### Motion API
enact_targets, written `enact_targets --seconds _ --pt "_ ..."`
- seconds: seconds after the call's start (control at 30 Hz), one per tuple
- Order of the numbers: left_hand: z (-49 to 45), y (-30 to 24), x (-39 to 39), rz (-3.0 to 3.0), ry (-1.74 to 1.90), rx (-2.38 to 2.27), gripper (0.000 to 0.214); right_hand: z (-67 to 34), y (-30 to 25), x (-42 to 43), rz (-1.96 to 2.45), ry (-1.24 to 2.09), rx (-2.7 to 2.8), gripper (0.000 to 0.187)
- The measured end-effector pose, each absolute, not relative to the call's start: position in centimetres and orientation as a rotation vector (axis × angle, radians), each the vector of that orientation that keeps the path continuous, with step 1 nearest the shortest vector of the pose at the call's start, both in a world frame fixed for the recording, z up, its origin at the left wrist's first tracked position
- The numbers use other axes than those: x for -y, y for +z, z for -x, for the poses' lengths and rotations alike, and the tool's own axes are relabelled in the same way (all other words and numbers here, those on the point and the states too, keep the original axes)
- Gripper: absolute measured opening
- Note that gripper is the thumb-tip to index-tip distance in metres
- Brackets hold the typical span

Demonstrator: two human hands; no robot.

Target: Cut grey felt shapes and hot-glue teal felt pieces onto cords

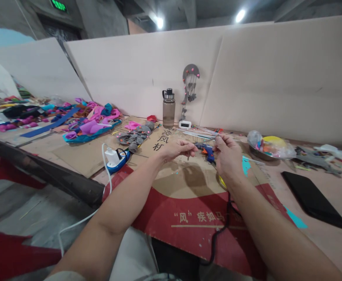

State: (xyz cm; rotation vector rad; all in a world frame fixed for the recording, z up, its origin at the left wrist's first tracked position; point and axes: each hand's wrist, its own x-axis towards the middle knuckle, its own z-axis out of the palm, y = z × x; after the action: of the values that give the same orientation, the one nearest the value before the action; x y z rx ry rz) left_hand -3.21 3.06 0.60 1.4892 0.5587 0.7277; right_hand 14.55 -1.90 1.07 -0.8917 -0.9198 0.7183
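Observation:
Above the cardboard sheet point(171, 183), my left hand point(180, 150) is closed in a pinch, with a small dark end showing below its fingertips. My right hand point(227, 153) pinches one end of a thin grey strip point(205, 140), which stretches across toward the left fingertips. What the strip is made of is too small to tell. Just behind and below the hands lies a blue glue gun point(209, 154), partly covered by my right hand. A dark cord point(214, 238) trails over the cardboard's red front part.
A water bottle point(168, 109) stands behind the hands, near a small white digital display point(185, 125). To the left are a power strip point(118, 162), grey felt pieces point(134, 136) and coloured fabric point(91, 127). Rightward lie a metal bowl point(264, 155) and a black phone point(314, 199).

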Motion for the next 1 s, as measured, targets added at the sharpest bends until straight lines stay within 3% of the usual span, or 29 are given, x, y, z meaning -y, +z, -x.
enact_targets --seconds 0.17,0.47,1.0 --pt "3.9 0.7 -3.4 -1.428 0.716 -0.615 0.032 -15.1 1.3 1.7 0.875 0.672 0.879 0.027" --pt "6.1 0.9 -5.1 -1.476 0.771 -0.694 0.036 -15.6 1.2 1.5 0.876 0.642 0.875 0.03" --pt "4.5 2.5 -3.0 -0.963 1.154 -0.35 0.025 -13.2 -1.4 1.6 1.014 1.038 0.787 0.039"
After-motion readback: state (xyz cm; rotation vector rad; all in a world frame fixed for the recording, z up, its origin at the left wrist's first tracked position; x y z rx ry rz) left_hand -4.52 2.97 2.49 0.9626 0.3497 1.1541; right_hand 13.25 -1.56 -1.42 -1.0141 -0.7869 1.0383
